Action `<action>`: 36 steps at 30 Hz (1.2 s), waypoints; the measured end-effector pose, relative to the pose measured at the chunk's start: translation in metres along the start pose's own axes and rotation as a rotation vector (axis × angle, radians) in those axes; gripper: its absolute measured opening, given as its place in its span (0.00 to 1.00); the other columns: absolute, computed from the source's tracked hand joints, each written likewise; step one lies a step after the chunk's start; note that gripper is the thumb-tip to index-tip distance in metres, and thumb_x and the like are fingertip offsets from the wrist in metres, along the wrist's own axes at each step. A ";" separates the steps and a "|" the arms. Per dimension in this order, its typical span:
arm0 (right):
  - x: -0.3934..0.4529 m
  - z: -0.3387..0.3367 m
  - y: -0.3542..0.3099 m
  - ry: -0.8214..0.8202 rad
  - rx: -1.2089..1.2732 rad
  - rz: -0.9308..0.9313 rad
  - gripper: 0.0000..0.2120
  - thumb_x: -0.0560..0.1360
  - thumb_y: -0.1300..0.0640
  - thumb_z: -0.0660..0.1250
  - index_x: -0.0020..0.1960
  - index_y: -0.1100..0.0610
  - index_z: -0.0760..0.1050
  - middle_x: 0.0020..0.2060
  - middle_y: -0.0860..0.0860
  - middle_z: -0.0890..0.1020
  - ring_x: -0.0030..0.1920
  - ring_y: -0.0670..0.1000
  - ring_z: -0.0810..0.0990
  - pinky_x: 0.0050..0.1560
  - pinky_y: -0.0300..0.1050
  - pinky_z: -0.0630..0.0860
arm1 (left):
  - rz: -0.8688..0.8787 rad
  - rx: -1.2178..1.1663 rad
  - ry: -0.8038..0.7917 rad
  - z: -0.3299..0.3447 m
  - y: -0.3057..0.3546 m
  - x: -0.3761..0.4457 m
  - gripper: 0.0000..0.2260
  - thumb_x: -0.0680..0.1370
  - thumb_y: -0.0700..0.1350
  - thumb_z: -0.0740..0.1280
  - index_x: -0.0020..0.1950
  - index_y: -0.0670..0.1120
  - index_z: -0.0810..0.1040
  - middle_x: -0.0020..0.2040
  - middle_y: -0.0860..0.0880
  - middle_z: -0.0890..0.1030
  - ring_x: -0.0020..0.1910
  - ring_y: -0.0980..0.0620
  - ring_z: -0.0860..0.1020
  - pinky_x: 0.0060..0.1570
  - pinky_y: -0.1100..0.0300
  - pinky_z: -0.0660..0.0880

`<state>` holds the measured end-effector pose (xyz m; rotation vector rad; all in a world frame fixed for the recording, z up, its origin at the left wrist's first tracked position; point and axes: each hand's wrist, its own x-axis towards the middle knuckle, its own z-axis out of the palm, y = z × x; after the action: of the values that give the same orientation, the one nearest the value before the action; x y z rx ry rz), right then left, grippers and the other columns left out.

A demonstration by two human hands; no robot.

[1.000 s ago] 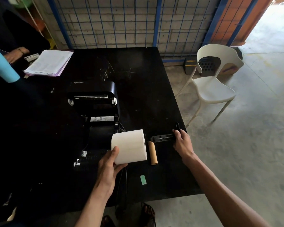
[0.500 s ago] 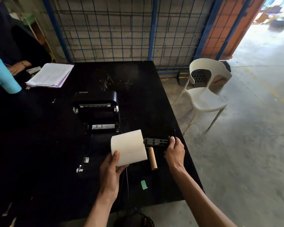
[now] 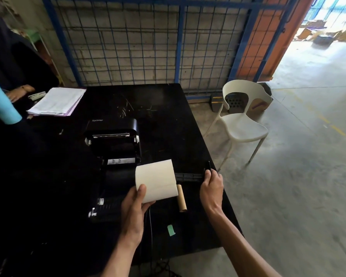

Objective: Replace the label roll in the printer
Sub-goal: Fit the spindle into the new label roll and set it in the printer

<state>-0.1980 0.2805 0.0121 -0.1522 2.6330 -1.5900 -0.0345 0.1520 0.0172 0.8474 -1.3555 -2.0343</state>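
Note:
My left hand (image 3: 135,202) grips a full white label roll (image 3: 157,183), held on its side just above the table. My right hand (image 3: 212,185) pinches the end of a black spindle (image 3: 189,175) whose other end meets the roll's right face. The black label printer (image 3: 113,140) stands open behind the roll, lid raised, its bay dark. An empty brown cardboard core (image 3: 181,197) lies on the table between my hands.
The black table (image 3: 168,120) ends just right of my right hand. A white plastic chair (image 3: 244,120) stands on the floor beyond. A paper stack (image 3: 57,101), a blue bottle (image 3: 3,104) and another person's hand (image 3: 21,90) are far left. A green scrap (image 3: 171,230) lies near me.
My right hand has brought the spindle left until its tip reaches the roll's right face. The roll has stayed in my left hand. The camera has tilted up.

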 end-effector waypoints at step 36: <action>0.008 -0.007 -0.008 -0.573 0.541 0.176 0.19 0.74 0.38 0.65 0.59 0.47 0.78 0.52 0.51 0.85 0.51 0.49 0.84 0.51 0.47 0.83 | 0.030 0.180 -0.018 0.067 -0.027 0.016 0.24 0.67 0.60 0.71 0.58 0.49 0.73 0.56 0.49 0.82 0.54 0.54 0.81 0.55 0.50 0.79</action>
<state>-0.2061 0.2817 0.0228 -0.2838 1.6938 -1.7913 -0.0984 0.1891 0.0085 0.8816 -1.5702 -1.9221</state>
